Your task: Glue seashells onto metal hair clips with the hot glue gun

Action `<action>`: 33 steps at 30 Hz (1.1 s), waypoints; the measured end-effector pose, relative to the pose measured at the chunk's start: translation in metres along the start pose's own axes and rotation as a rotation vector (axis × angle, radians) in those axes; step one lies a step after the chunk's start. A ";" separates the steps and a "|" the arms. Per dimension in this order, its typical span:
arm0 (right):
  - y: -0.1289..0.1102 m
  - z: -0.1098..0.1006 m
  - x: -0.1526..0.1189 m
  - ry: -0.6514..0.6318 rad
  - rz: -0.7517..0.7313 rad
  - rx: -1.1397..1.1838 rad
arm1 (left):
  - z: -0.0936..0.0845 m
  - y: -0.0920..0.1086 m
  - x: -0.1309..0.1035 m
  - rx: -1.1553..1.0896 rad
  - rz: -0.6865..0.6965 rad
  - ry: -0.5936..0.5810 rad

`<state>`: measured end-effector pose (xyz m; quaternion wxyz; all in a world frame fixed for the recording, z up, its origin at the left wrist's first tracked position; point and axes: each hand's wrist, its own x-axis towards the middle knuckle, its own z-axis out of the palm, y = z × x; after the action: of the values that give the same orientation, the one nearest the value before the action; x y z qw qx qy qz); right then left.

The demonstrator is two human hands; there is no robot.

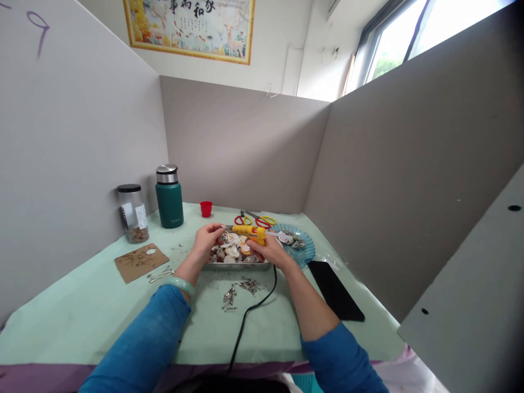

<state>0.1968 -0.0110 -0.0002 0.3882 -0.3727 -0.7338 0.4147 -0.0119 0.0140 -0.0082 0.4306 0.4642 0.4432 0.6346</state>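
My right hand (268, 251) is wrapped round the handle of a yellow hot glue gun (256, 233), whose nozzle points left towards my left hand. A whitish glue stick (275, 234) sticks out of its back. My left hand (208, 239) is closed in a pinch at the tray's left side, close to the nozzle; what sits between its fingertips is too small to make out. Below both hands lies a metal tray (237, 267) full of shells (232, 251). From the gun, a black cord (245, 316) runs down over the table's front edge.
Safety pins (230, 296) lie before the tray. Left are a brown board (141, 262), a jar (133, 215) and a green flask (169, 199). Behind stand a red cup (206, 209) and scissors (262, 221). A blue plate (309, 252) and black phone-like slab (336, 292) lie right.
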 end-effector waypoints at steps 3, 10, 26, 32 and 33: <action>0.000 0.000 0.000 -0.005 0.003 0.009 | -0.001 -0.001 0.001 0.005 0.010 -0.004; 0.002 0.000 0.000 -0.017 -0.014 0.020 | -0.001 -0.001 0.001 0.011 0.021 -0.002; 0.002 0.001 0.001 -0.015 0.004 0.014 | 0.001 0.001 -0.001 0.009 0.016 -0.007; 0.002 0.001 0.001 -0.017 0.004 0.019 | 0.002 0.002 -0.002 0.015 0.016 -0.008; 0.001 0.001 0.001 -0.015 0.006 0.017 | 0.002 0.002 -0.002 0.016 0.017 -0.007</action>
<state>0.1959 -0.0102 -0.0015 0.3845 -0.3683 -0.7322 0.4249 -0.0101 0.0119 -0.0061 0.4228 0.4735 0.4429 0.6332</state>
